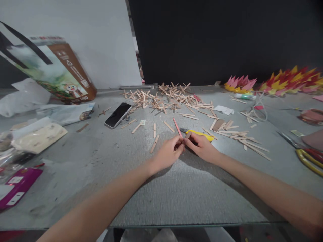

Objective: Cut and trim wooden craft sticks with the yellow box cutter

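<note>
Near the middle of the table my left hand (169,153) is closed around a slim pink striped pencil (177,127), its far end pointing up and away from me. My right hand (202,147) is pinched on a small flat grey-brown piece (188,135), which I cannot identify exactly. The fingertips of both hands meet, and the near end of the pencil is hidden among them. Just beyond my right hand lies a yellow utility knife (202,134), partly covered by the fingers. Loose wooden craft sticks (154,144) lie close to my left hand.
Joined craft sticks (151,101) form a heap at the back. More sticks (242,136) lie to the right, with scissors (300,148) beyond. A phone (117,115) and a printed bag (68,74) are left. Folded paper petals (290,80) and a glue stick (244,96) sit back right.
</note>
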### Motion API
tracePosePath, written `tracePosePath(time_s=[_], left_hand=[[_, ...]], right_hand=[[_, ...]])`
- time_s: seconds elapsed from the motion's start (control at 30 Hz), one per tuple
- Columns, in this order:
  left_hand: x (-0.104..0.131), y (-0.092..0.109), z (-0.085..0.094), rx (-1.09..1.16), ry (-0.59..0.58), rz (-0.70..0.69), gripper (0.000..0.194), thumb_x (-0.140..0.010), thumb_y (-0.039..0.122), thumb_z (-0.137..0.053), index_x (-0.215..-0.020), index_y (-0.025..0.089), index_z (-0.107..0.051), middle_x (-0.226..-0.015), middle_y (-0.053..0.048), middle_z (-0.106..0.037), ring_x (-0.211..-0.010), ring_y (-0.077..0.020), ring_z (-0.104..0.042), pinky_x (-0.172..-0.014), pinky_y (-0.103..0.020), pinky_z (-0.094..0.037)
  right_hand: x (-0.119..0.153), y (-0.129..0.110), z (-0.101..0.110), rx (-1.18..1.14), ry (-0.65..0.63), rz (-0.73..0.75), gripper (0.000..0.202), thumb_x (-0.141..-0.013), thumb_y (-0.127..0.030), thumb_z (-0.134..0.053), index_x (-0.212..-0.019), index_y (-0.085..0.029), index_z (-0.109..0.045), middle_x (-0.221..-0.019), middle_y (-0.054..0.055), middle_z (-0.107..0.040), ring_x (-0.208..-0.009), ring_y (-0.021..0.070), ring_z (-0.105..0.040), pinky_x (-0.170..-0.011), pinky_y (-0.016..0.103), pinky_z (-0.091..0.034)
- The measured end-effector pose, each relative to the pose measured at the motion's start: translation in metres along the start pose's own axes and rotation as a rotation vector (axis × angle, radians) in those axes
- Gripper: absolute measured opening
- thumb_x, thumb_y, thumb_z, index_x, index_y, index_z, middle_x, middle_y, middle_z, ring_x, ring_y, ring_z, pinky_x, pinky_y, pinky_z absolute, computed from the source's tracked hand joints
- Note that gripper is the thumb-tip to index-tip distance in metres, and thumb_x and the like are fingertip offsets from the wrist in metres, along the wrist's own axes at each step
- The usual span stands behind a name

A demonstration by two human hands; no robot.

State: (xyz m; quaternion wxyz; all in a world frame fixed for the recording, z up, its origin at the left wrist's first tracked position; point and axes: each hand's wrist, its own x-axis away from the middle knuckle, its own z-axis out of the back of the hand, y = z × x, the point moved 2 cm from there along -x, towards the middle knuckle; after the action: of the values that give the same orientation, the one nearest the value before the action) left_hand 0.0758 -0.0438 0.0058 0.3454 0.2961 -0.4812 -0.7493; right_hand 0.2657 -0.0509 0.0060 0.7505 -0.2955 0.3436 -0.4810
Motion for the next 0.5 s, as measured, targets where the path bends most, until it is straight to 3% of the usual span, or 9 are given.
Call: tracePosePath(time_s=[0.5], left_hand=[[-0.0002, 0.0002, 0.0007, -0.011, -0.005, -0.001, 0.012, -0.105, 0.027, -0.053, -0.106, 0.021, -0.062, -0.094, -0.004, -0.074, -0.086, -0.019, -0.07, -0.079, -0.032, -0.053]], right_hand=[[0.0005, -0.0007, 0.0006, 0.008, -0.003, -0.018, 0.031, -0.11, -0.047, -0.052, -0.089, -0.025, -0.059, -0.075, -0.001, -0.067, -0.068, 0.0186, -0.06, -0.067, 0.033, -0.043]])
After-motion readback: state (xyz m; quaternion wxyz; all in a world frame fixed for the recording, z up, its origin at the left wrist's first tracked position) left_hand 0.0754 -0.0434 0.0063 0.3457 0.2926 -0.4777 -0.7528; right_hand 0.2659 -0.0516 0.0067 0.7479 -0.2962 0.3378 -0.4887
